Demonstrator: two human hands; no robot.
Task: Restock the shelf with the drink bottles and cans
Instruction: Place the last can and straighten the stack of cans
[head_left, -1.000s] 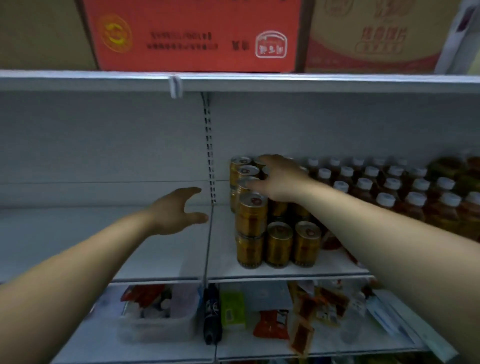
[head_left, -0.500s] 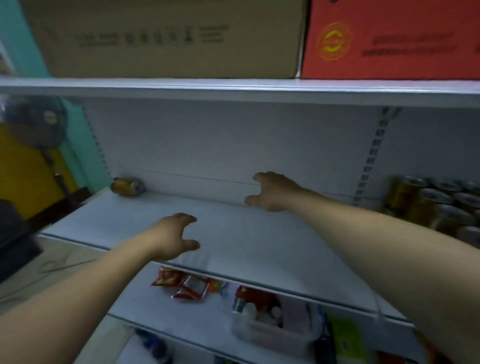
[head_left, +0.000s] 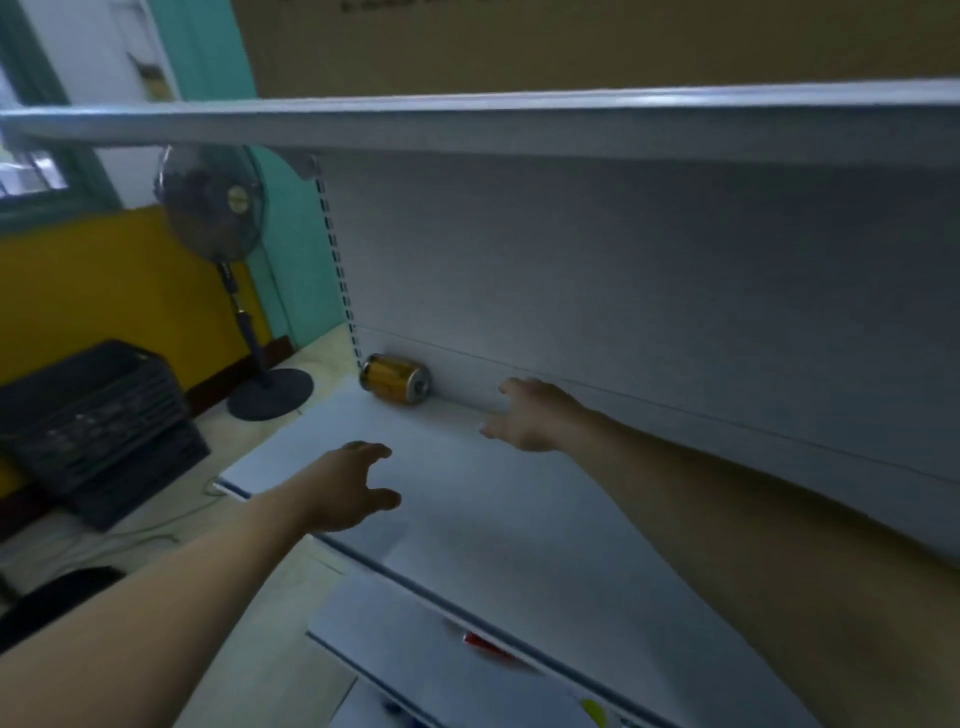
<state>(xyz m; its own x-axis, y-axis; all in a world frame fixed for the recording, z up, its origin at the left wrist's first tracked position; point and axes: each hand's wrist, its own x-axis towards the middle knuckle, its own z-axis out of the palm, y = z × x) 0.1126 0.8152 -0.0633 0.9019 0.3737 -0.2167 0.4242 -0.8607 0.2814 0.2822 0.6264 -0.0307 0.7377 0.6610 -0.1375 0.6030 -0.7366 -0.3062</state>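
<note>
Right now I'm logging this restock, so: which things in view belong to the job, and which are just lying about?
Job: gold can, on its side at the back; white shelf; left hand and right hand, both empty.
Lying about: standing fan; black crates; cardboard box overhead.

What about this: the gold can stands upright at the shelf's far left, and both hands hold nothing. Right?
No. The head view shows the can lying on its side, not upright. It is at the far left of the shelf; left hand and right hand hold nothing.

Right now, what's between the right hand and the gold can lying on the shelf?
Only bare shelf, in the head view, between right hand and can.
</note>
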